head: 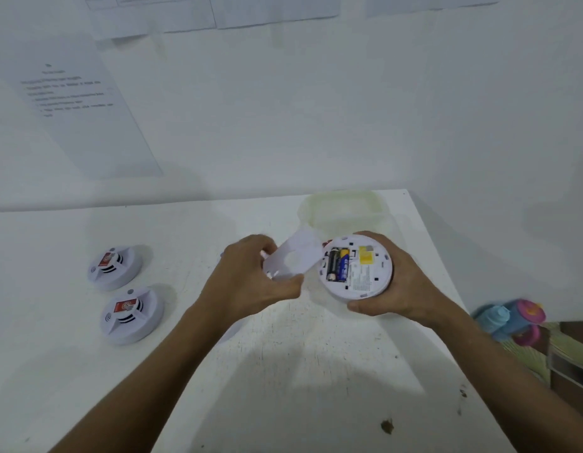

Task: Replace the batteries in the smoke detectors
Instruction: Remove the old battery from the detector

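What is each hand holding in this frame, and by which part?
The left hand pinches the white plastic back cover at its lower left edge. The right hand cups the round white smoke detector around its rim, batteries facing up.

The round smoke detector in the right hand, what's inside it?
Inside the open smoke detector, held by the right hand, sit two batteries, one black, one blue, beside a yellow label. The left hand holds the cover. Anything under the batteries is hidden.
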Demonstrator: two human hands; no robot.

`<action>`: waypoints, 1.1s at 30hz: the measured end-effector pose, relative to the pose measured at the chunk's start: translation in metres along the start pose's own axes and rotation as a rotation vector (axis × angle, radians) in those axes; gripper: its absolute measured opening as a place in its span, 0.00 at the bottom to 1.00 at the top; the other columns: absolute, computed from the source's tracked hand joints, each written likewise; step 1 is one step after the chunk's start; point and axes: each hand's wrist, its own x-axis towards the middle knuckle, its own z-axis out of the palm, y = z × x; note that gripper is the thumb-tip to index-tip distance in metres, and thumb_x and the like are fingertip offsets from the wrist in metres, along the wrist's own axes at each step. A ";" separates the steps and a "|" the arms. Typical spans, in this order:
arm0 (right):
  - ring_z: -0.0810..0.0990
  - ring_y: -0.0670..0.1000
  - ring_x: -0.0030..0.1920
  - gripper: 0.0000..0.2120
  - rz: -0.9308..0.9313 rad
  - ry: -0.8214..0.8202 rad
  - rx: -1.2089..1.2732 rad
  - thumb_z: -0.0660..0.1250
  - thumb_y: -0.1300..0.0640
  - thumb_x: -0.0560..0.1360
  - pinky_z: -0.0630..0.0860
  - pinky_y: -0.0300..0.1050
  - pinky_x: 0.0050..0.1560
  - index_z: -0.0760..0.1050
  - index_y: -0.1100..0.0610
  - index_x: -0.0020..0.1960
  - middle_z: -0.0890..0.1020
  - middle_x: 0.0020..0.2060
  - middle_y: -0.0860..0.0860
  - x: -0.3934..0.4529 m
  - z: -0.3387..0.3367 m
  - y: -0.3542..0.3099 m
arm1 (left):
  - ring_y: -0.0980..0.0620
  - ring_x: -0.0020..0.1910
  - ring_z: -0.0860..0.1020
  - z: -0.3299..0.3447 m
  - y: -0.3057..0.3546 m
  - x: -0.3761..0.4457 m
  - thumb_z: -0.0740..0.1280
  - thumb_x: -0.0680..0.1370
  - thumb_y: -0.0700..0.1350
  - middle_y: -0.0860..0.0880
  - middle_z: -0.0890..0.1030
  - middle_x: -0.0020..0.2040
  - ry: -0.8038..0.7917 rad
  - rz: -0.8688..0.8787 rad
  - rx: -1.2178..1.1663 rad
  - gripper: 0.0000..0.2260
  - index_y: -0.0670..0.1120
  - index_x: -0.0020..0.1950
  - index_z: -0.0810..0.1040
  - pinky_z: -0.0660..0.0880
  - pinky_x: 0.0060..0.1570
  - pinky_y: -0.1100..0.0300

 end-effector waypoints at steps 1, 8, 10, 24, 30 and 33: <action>0.79 0.51 0.61 0.45 0.008 0.003 0.003 0.82 0.55 0.53 0.78 0.44 0.58 0.70 0.53 0.68 0.80 0.60 0.49 -0.003 -0.005 0.002 | 0.56 0.38 0.78 0.006 -0.008 -0.005 0.72 0.60 0.62 0.55 0.79 0.40 -0.016 -0.049 0.029 0.21 0.49 0.44 0.77 0.78 0.35 0.60; 0.78 0.47 0.62 0.44 0.021 -0.057 -0.009 0.81 0.64 0.55 0.78 0.37 0.53 0.69 0.54 0.68 0.80 0.60 0.43 -0.013 -0.015 0.004 | 0.57 0.36 0.70 0.053 -0.034 -0.032 0.71 0.64 0.62 0.54 0.72 0.41 -0.350 -0.087 0.331 0.19 0.51 0.43 0.69 0.65 0.32 0.64; 0.77 0.46 0.63 0.43 0.024 -0.074 -0.008 0.80 0.66 0.56 0.77 0.36 0.53 0.68 0.53 0.68 0.79 0.60 0.40 -0.015 -0.012 0.002 | 0.55 0.41 0.71 0.061 -0.036 -0.032 0.70 0.64 0.63 0.53 0.71 0.46 -0.412 -0.077 0.403 0.22 0.50 0.49 0.71 0.71 0.36 0.62; 0.76 0.47 0.64 0.43 0.032 -0.111 0.012 0.79 0.65 0.57 0.79 0.39 0.51 0.68 0.46 0.67 0.77 0.60 0.41 -0.019 -0.012 0.002 | 0.61 0.50 0.76 0.013 0.026 -0.002 0.69 0.74 0.55 0.59 0.75 0.63 -0.277 0.167 0.035 0.23 0.56 0.68 0.72 0.75 0.46 0.69; 0.77 0.54 0.63 0.45 0.005 -0.120 -0.008 0.80 0.63 0.57 0.80 0.48 0.57 0.66 0.50 0.70 0.77 0.62 0.49 -0.012 -0.008 -0.002 | 0.57 0.47 0.79 -0.001 0.061 0.020 0.73 0.71 0.51 0.56 0.80 0.59 -0.449 0.297 0.101 0.25 0.53 0.67 0.72 0.74 0.37 0.77; 0.77 0.53 0.62 0.44 -0.006 -0.092 -0.014 0.80 0.62 0.56 0.79 0.47 0.57 0.66 0.49 0.69 0.77 0.60 0.46 -0.011 -0.009 -0.003 | 0.55 0.45 0.78 -0.001 0.065 0.024 0.74 0.70 0.50 0.56 0.79 0.50 -0.473 0.308 0.121 0.17 0.50 0.56 0.74 0.70 0.31 0.78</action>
